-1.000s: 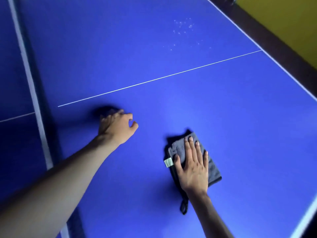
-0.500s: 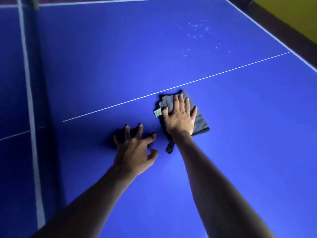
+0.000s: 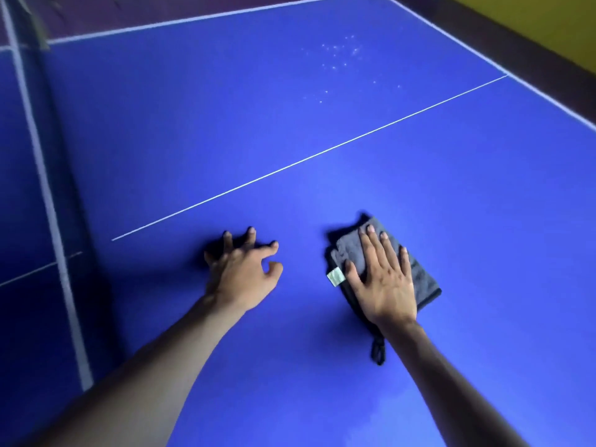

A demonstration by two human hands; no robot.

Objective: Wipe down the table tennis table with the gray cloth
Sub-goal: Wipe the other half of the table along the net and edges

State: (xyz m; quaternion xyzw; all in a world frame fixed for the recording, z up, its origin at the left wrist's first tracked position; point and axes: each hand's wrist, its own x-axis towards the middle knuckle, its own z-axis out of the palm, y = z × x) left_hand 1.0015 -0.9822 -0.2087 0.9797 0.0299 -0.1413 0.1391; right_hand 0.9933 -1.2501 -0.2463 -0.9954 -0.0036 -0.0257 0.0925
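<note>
Desk (image 3: pixel 322 366): blue table tennis surface with white edge lines and a thin white centre line (image 3: pixel 309 156) running diagonally; taken as landmark for all entries.
Gray cloth (image 3: pixel 419 275): folded into a flat rectangle, lying on the desk on the near side of the centre line, well apart from it.
Cloth tag (image 3: pixel 335 276): small pale label sticking out of the cloth's left edge.
Cloth loop (image 3: pixel 378 350): dark hanging loop trailing from the cloth's near corner, lying on the desk.
Right hand (image 3: pixel 383 282): palm down on the gray cloth, fingers straight and slightly spread, pressing it flat to the desk; nothing gripped.
Left hand (image 3: pixel 242 272): on the bare desk, left of the cloth and apart from it; fingers spread and arched, fingertips touching the surface, thumb bent; holds nothing.
White specks (image 3: pixel 338 56): scatter of small pale spots on the desk beyond the centre line, toward the far right corner.
Net (image 3: pixel 42 124): dark band with a white top strip, crossing the desk at the left.
Wall (image 3: pixel 548 21): yellow, beyond the desk's right edge.
</note>
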